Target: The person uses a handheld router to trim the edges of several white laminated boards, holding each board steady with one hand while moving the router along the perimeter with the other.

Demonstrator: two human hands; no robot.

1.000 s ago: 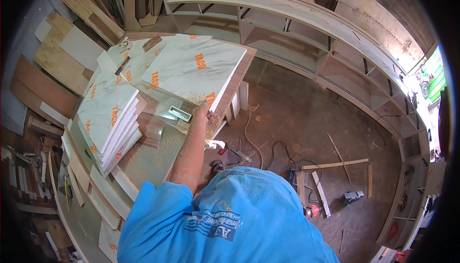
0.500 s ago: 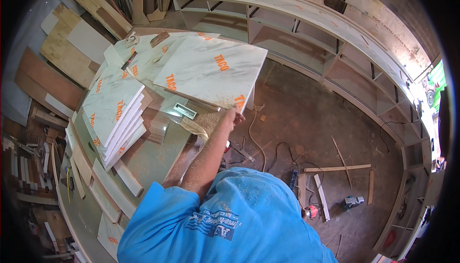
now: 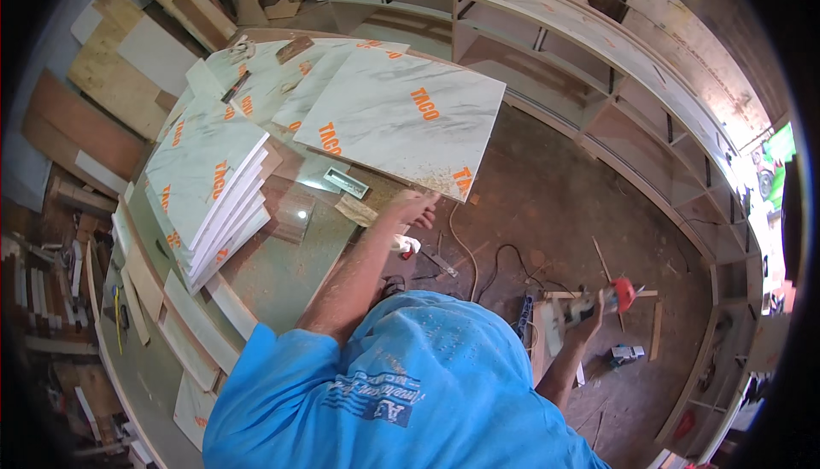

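A square white marble-patterned panel [image 3: 384,119] with orange lettering lies on the workbench, its near right corner overhanging the edge. Sawdust is scattered near that corner. My left hand [image 3: 412,209] is at the panel's near edge, fingers loosely bent and apart; whether they touch the edge I cannot tell. Off to the right, above the floor, my right hand [image 3: 589,319] is closed around a red and grey power tool [image 3: 625,296], blurred by motion. A rectangular metal frame-like piece [image 3: 346,182] rests on the bench beside the panel.
A fanned stack of similar panels [image 3: 209,178] sits left on the bench, with wood strips [image 3: 192,341] nearer. A long open-shelved cabinet [image 3: 547,59] curves along the back and right. Cables [image 3: 504,255], wooden strips and a blue-grey tool [image 3: 626,354] lie on the floor.
My right hand has come into view, lifting the red power tool from low on the right. The panel has shifted slightly right, and my left hand has slid off its corner along the near edge.
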